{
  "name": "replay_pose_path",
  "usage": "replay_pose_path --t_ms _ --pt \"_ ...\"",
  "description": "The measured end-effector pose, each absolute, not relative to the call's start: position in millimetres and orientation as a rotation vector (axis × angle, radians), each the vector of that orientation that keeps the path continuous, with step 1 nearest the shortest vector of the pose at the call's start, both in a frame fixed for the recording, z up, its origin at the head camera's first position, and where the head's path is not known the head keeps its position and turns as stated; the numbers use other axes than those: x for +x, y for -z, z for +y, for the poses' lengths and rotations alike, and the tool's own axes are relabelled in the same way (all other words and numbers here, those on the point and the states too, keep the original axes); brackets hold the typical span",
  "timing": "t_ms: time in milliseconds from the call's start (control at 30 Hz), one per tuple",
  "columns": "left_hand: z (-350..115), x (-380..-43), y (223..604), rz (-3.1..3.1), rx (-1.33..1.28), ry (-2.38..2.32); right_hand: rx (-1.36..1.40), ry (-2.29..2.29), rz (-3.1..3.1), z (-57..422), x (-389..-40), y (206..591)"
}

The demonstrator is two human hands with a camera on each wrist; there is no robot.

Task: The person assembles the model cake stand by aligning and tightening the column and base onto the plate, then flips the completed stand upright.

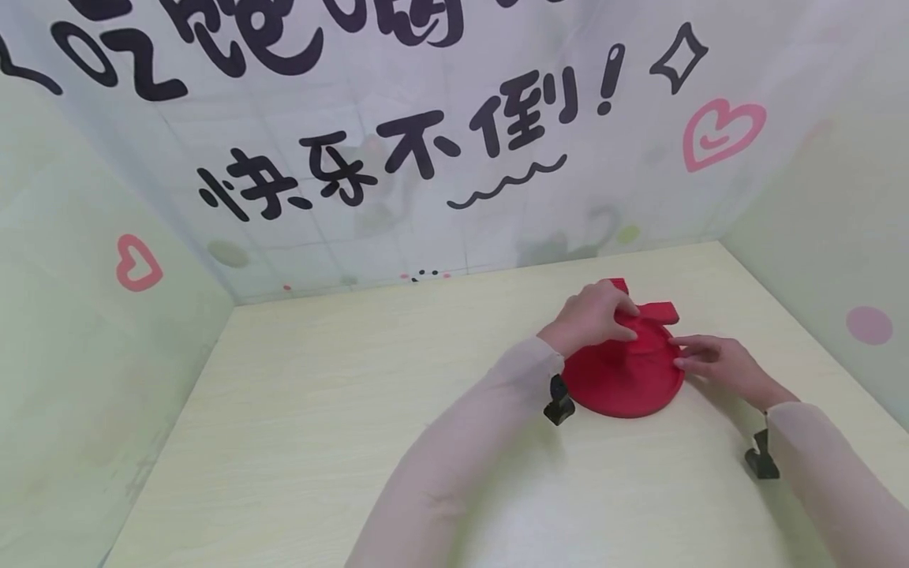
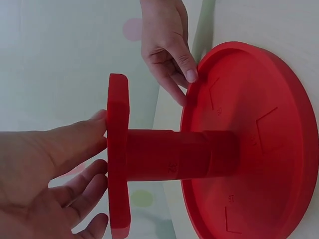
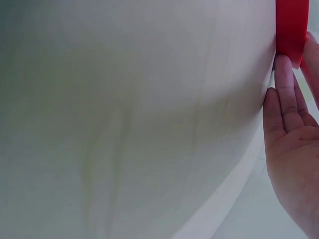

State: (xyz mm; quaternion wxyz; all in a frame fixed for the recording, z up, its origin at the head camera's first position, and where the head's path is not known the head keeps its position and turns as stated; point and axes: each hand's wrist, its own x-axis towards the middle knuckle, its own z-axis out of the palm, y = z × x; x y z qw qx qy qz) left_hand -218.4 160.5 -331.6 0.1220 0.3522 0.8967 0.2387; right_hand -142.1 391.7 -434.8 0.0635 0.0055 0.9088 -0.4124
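Note:
A red stand [image 2: 207, 154] has a round rimmed base [image 1: 618, 394], a ridged post [image 2: 154, 154] and a flat top piece [image 2: 118, 154] with arms sticking out. In the head view it is at the right of the table. My left hand [image 1: 596, 315] reaches over the top piece, fingertips touching its upper face. The left wrist view shows this hand [image 2: 55, 169] with thumb and fingers spread along that face. At the base's right side, my right hand [image 1: 727, 364] pinches the rim between thumb and fingers. Only a bit of red rim [image 3: 290, 30] shows beside the right fingers in the right wrist view.
The pale wooden table [image 1: 341, 410] extends left and toward me. Behind it rises a white backdrop [image 1: 398, 237] with large dark characters and drawings. Pale side walls [image 1: 838, 237] bound it. Small black devices [image 1: 559, 401] sit at both wrists.

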Motion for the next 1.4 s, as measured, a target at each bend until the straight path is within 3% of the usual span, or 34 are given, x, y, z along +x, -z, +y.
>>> replay_pose_path --t_ms 867,1400 --pt "156 -223 322 2.532 1.133 -0.563 0.042 1.232 2.741 391 -142 434" --pt "183 -199 339 2.949 0.762 -0.623 0.027 1.232 2.744 390 -141 432"
